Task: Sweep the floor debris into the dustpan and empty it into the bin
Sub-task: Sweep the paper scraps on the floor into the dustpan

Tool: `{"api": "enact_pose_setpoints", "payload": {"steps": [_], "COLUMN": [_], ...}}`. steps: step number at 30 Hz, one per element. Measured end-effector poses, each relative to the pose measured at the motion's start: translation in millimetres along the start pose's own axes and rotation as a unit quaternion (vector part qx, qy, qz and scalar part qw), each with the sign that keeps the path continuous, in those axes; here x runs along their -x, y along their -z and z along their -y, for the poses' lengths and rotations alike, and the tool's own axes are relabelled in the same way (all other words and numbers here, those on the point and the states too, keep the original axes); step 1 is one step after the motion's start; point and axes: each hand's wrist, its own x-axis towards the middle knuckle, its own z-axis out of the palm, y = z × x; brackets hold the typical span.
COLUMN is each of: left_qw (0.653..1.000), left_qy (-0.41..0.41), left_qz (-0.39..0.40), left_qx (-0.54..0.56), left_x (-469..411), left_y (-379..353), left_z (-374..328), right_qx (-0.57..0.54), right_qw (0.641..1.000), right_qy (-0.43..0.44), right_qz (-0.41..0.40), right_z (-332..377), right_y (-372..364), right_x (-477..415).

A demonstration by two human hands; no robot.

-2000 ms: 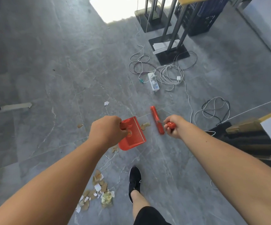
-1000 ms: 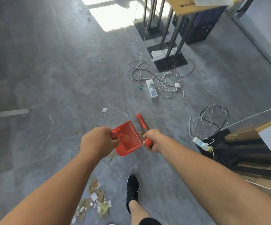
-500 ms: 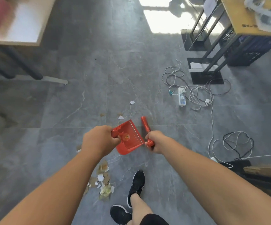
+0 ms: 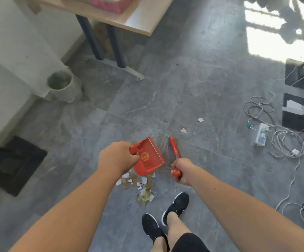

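Head view: left hand (image 4: 117,157) grips red dustpan (image 4: 148,158) handle; right hand (image 4: 184,170) grips red brush (image 4: 174,148).

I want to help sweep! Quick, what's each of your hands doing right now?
Left hand: holding the dustpan by its handle.
Right hand: holding the brush by its handle.

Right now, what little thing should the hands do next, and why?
Probably lower the red plastic dustpan, gripped by the left hand, down beside the pile of torn paper and cardboard scraps: the pan looks empty, and the right hand holds the red-handled brush.
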Motion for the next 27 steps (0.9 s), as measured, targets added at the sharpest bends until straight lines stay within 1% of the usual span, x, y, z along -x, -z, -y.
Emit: {"api": "enact_pose_setpoints", "payload": {"steps": [3,8,15,23,27], "left_qw": [0.999,0.996,0.986,0.984,0.983], "left_qy": [0.044,0.09,0.161,0.172,0.173], "left_qz": [0.001,0.006,-0.009,-0.018,-0.02], "left_qx": [0.012,0.021,0.051,0.047,0.054], "left_x": [12,39,77,100,110], "left_y": [3,2,-8,-23,-30], "left_z": [35,88,148,166,170], "right_qx": [0.019,0.056,0.089,0.156,0.176], "right_qw": [1.0,0.998,0.994,0.982,0.977], "right_qy": [-0.005,-0.015,-0.008,-0.002,-0.016], "right_qz": [0.011,0.035,0.062,0.109,0.116], "right_z": [-10,-25,-46,-55,-65], "right_y": [-32,-81,-125,-149,-157], "right_x": [4,10,29,57,59]}}
